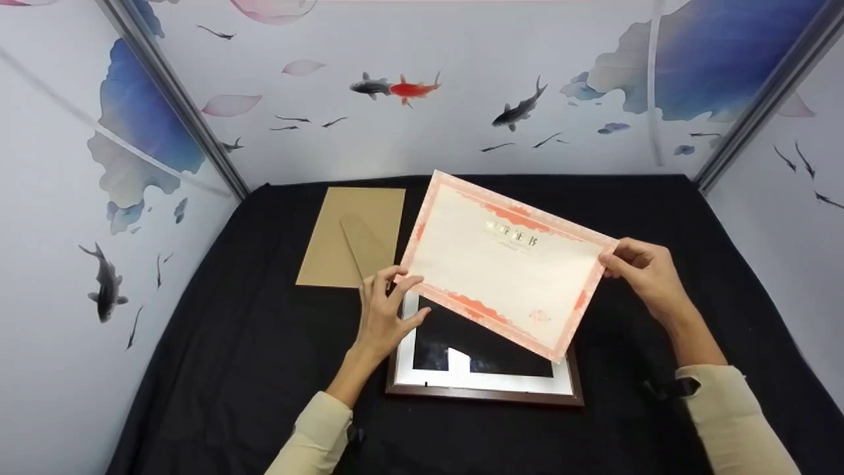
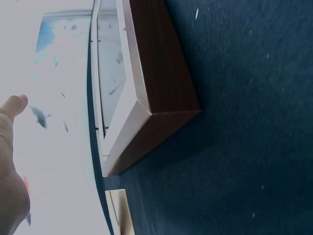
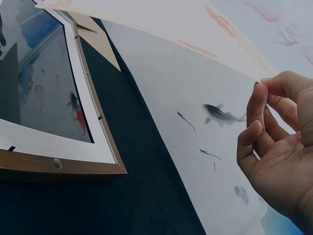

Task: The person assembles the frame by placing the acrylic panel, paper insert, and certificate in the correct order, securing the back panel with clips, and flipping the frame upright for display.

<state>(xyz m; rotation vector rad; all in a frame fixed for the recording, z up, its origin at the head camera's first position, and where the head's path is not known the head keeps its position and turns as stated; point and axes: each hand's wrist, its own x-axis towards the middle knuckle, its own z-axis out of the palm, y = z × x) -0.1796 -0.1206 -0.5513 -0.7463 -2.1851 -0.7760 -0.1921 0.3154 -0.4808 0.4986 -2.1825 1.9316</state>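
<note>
A cream certificate [image 1: 501,264] with a pink-red border and gold characters is held tilted above the picture frame [image 1: 484,400]. My right hand [image 1: 649,274] pinches its upper right corner between thumb and fingers, as the right wrist view also shows on the hand [image 3: 281,127]. At the lower left corner, the fingers of my left hand [image 1: 382,310] touch the paper, while the thumb stands apart from it. The brown frame has a white inner border and a dark, reflecting pane; the certificate hides its upper part in the head view. Only part of the left hand [image 2: 11,166] shows in the left wrist view.
Behind the left hand lies a tan backing board [image 1: 320,257] with a narrow stand flap [image 1: 369,247]. Black cloth [image 1: 264,369] covers the table. White panels [image 1: 448,132] printed with fish enclose the back and sides.
</note>
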